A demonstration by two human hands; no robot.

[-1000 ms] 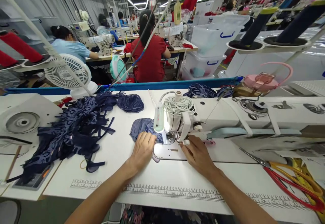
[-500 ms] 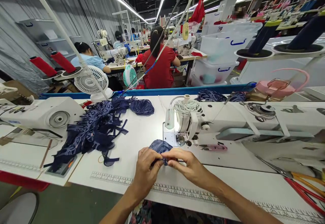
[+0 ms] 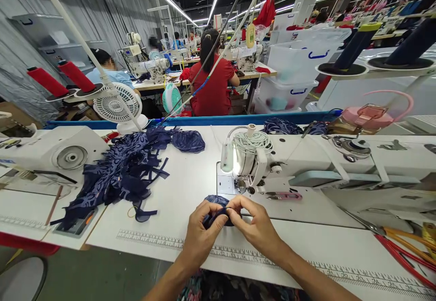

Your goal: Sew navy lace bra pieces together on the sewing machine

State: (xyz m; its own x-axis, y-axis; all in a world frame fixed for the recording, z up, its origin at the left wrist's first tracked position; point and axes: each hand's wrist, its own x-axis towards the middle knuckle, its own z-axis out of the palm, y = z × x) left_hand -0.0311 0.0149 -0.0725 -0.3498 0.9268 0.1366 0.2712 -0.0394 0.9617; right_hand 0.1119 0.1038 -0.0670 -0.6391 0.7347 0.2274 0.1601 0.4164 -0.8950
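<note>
A small piece of navy blue fabric (image 3: 217,199) lies partly bunched on the white table in front of the sewing machine (image 3: 254,164). My left hand (image 3: 206,228) pinches its near edge between thumb and fingers. Close against it, my right hand (image 3: 250,219) pinches the same edge, the fingertips of both hands almost touching. Part of the fabric is hidden behind my fingers. The machine's needle area, lit by a small lamp (image 3: 227,155), is just beyond the hands. Pink-handled thread snips (image 3: 284,195) rest on the machine bed to the right.
A heap of patterned navy fabric pieces (image 3: 119,169) spreads at the left, beside a second sewing machine (image 3: 64,151). Scissors with orange handles (image 3: 405,235) lie at the right. A printed ruler (image 3: 153,241) runs along the table's front edge. Co-workers sit beyond the blue-edged table.
Both hands have shifted slightly right with the fabric, and its edge is now pinched higher between the fingertips. The camera view has moved a little.
</note>
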